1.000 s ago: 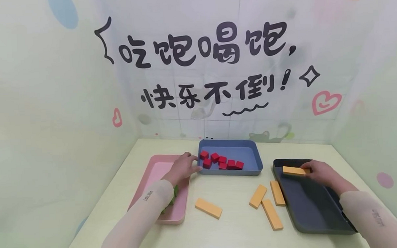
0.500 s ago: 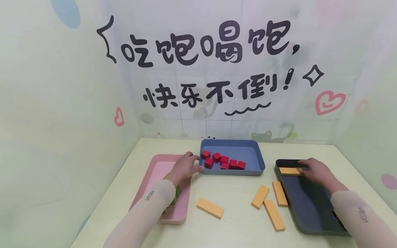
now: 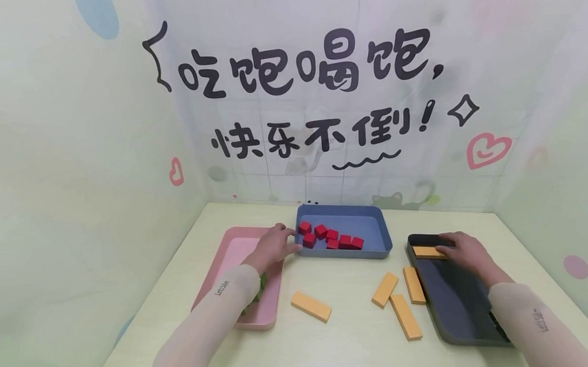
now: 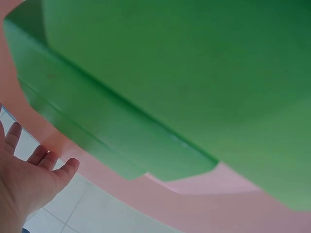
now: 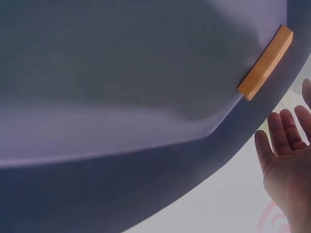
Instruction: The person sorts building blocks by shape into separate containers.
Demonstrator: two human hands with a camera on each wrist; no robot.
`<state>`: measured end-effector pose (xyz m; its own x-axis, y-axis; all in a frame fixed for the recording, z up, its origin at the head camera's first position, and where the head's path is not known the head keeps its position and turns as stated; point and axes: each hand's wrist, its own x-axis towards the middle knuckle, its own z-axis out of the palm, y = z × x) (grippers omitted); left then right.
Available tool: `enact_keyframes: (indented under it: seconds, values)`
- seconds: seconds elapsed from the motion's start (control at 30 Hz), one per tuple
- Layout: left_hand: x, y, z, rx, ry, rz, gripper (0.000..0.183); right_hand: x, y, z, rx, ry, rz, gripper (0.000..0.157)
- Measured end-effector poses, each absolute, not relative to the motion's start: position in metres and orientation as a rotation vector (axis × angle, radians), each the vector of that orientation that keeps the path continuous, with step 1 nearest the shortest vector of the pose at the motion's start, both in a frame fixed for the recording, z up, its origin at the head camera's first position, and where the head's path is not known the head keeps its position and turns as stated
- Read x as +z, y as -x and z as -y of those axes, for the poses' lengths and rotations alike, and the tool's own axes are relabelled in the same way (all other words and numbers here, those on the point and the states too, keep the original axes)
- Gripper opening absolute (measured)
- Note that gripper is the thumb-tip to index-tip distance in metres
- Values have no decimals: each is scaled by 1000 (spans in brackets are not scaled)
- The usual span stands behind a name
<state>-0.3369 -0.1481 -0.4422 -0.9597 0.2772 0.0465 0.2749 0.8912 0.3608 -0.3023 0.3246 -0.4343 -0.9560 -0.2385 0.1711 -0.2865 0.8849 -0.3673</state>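
Observation:
My right hand is over the far end of the black tray, beside an orange rectangular block lying against the tray's far wall. In the right wrist view, the fingers are loosely extended and apart from that block. My left hand hovers over the far right edge of the pink tray, fingertips close to the blue tray's left corner; whether they touch it I cannot tell. Its fingers look relaxed and hold nothing. Green blocks lie in the pink tray, partly hidden by the left arm.
Several red cubes sit in the blue tray. On the table, an orange block lies near the pink tray, and three more orange blocks lie left of the black tray. Printed sheets enclose the table.
My right hand has set the orange block down along the black tray's far wall and let go, pulling its fingers slightly away. The left hand has stayed nearly still.

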Motion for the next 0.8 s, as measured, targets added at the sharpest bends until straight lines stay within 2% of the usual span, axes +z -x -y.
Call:
enact_keyframes:
  seconds: [0.47, 0.8]
  values:
    - [-443, 339, 148, 561, -431, -3049, 52, -424, 298, -294, 724, -403, 2925, 56]
    - [-445, 340, 148, 551, -425, -3056, 51, -422, 297, -257, 791, -452, 2916, 56]
